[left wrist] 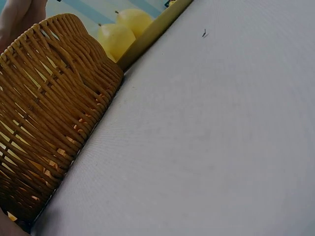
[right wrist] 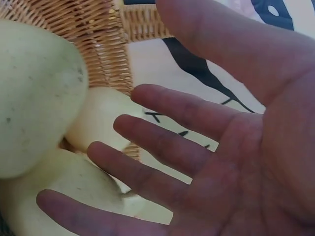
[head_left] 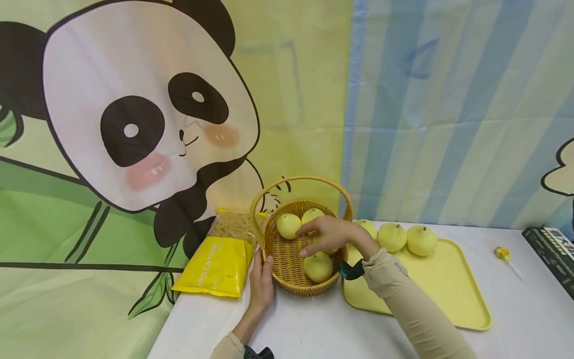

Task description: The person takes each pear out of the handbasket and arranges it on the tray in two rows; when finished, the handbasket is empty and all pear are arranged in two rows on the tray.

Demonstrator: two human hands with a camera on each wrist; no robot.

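A round wicker basket (head_left: 287, 276) with a hoop handle stands on the white table (head_left: 314, 329) and holds several yellow pears (head_left: 318, 267). My right hand (head_left: 329, 233) hovers inside the basket over the pears with its fingers spread and straight, holding nothing. The right wrist view shows the bare palm (right wrist: 206, 162) close beside the pears (right wrist: 34, 98), not gripping them. My left hand (head_left: 261, 279) rests flat against the basket's outer left wall. The left wrist view shows that woven wall (left wrist: 49, 113) close up.
A yellow tray (head_left: 430, 289) lies right of the basket with three pears (head_left: 392, 237) along its far edge. A yellow pasta bag (head_left: 215, 262) lies left of the basket. A lollipop (head_left: 504, 254) and a dark box (head_left: 553, 252) lie far right. A panda curtain hangs behind.
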